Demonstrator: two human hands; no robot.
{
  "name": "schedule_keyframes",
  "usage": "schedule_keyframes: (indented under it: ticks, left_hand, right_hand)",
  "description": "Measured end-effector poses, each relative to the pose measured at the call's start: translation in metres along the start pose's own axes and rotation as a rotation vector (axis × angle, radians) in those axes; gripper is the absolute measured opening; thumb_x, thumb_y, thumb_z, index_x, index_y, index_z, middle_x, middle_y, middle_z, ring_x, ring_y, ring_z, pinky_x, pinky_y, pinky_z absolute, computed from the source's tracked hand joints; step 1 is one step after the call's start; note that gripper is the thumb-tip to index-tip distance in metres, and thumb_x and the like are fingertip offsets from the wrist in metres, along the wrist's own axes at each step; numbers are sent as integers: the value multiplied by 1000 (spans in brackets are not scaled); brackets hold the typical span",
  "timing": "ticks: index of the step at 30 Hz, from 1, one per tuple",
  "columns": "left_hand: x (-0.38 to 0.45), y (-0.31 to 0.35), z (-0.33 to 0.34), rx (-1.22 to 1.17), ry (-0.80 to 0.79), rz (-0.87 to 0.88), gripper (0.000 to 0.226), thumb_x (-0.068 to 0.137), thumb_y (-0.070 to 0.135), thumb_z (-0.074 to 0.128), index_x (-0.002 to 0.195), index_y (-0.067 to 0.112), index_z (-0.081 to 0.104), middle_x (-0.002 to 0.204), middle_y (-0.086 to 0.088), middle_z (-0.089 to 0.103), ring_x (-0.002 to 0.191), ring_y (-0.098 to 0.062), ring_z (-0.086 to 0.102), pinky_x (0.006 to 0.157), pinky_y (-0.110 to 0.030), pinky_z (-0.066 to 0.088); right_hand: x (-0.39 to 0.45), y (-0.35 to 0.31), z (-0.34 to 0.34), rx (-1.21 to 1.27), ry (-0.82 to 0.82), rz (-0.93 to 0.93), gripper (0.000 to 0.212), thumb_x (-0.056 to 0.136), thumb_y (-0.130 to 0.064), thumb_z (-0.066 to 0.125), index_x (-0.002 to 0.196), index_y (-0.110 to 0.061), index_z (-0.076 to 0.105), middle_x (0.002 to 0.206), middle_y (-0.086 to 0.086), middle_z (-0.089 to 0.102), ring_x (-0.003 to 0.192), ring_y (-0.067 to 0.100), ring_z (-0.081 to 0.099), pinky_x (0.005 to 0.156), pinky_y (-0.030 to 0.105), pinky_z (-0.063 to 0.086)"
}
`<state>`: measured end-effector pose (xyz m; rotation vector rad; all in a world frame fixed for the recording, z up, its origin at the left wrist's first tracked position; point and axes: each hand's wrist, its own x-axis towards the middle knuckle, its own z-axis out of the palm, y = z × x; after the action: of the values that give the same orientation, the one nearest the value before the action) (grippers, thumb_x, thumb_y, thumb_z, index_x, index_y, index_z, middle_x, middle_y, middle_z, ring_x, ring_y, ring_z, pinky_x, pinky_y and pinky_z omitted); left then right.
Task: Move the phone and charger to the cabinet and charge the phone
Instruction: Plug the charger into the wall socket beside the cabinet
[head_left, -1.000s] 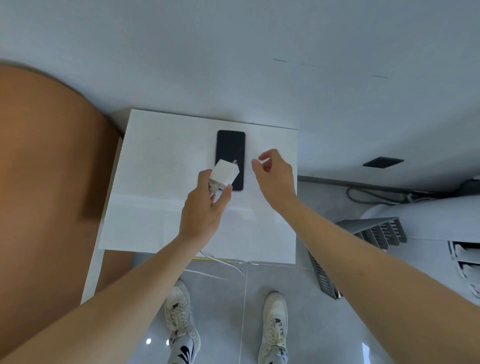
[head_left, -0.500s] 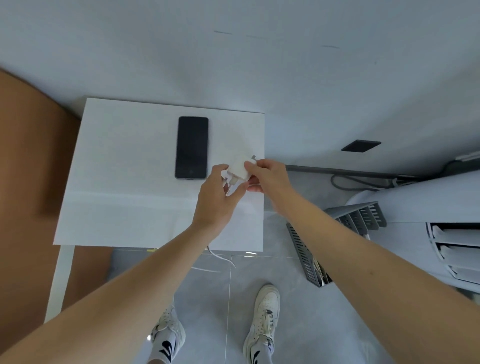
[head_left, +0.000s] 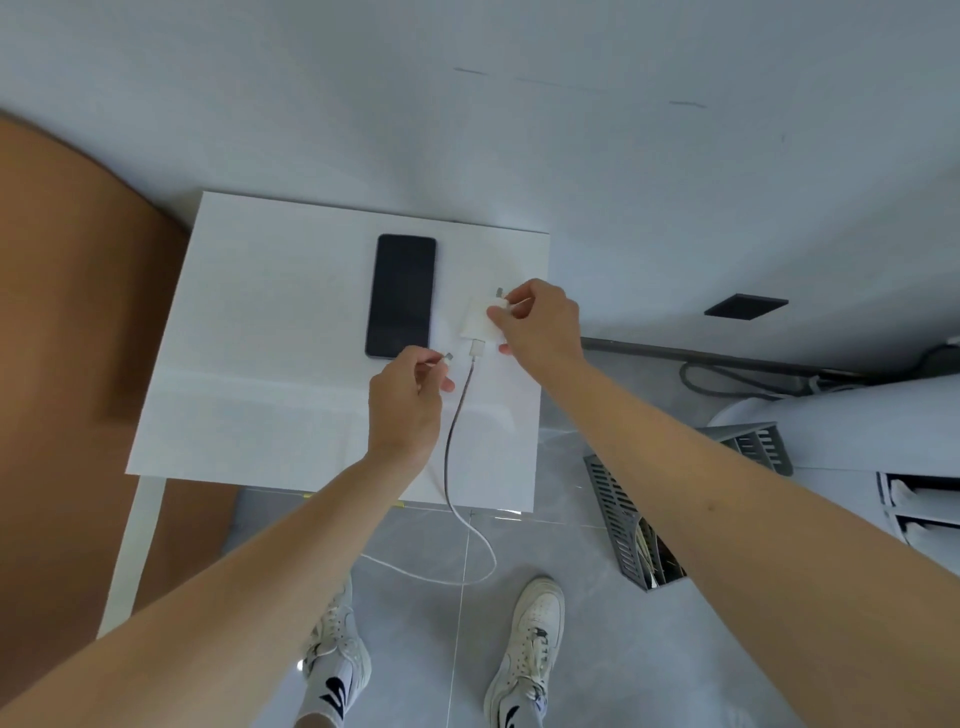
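Phone (head_left: 401, 296) lies flat on cabinet (head_left: 260, 332)

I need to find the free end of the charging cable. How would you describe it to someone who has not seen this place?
Look at the white cabinet top against the wall, where a dark phone lies flat. Just below the phone's lower right corner, the left hand pinches a small metal connector. Unlike the cable's other end, plugged into the white charger block in the right hand, this tip is plugged into nothing.
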<state>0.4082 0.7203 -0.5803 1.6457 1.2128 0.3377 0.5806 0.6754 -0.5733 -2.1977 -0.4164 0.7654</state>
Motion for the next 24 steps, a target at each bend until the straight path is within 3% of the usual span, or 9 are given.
schedule_keyframes:
  ticks: [2,4,6,8,11,16,19,22,24]
  left_hand:
    - [0,-1,-3,-1,5,-6,14,101,20,63,97,8,69,76,-3,75,75,-20,72,75,-47,61]
    - [-1,0,-3,8,4,-22,20,99,27,66,90,9,67,69,2,74,69,-11,70,70,-32,56]
    - [-2,3,-3,13,3,-51,22,98,31,67,87,11,67,68,4,73,67,-5,67,65,-19,46]
    - [-4,7,-3,-32,5,-96,21,98,29,67,88,10,67,71,2,69,64,-4,62,62,-14,43]
    - [-10,15,-5,-137,-4,-183,14,101,22,62,95,9,67,79,0,66,71,-7,59,66,-17,43]
    - [-23,32,-11,-223,-67,-250,13,101,9,57,105,16,68,98,-2,70,86,-11,64,75,-21,49]
    - [-26,39,-13,-213,-64,-277,13,99,8,59,105,15,69,104,-7,73,95,-22,69,84,-37,59]
    - [-25,37,-14,-234,-21,-286,11,100,8,60,107,10,68,98,-10,74,92,-26,72,82,-35,61]
    - [-23,32,-14,-270,-16,-292,11,100,6,59,105,8,68,95,-11,73,90,-26,73,78,-33,61]
  right_hand:
    - [0,1,0,-81,30,-19,29,91,-31,79,110,-14,64,95,6,70,87,27,74,83,43,63]
    - [-3,3,-1,-55,42,7,33,91,-34,78,112,-16,61,94,6,70,88,28,73,84,45,62]
    - [-9,4,-3,14,58,44,29,93,-34,77,108,-15,60,93,5,68,87,27,72,77,42,65]
    - [-20,4,-6,139,54,96,22,95,-28,74,101,-9,64,92,9,70,83,26,73,63,31,65]
    - [-43,1,-8,357,-70,196,16,98,-19,70,96,-3,70,83,11,74,68,20,72,59,25,63]
    - [-79,-2,-4,461,-214,278,10,96,-17,73,90,-9,74,82,10,77,69,18,73,67,27,65]
    - [-83,-6,4,360,-99,272,12,94,-22,74,101,-13,70,93,8,76,79,20,76,70,29,65]
    - [-67,-11,8,237,39,312,33,91,-34,75,114,-15,60,106,7,69,95,26,74,86,43,64]
    - [-50,-15,9,110,61,304,47,89,-45,74,118,-13,57,112,6,66,103,28,70,89,43,60]
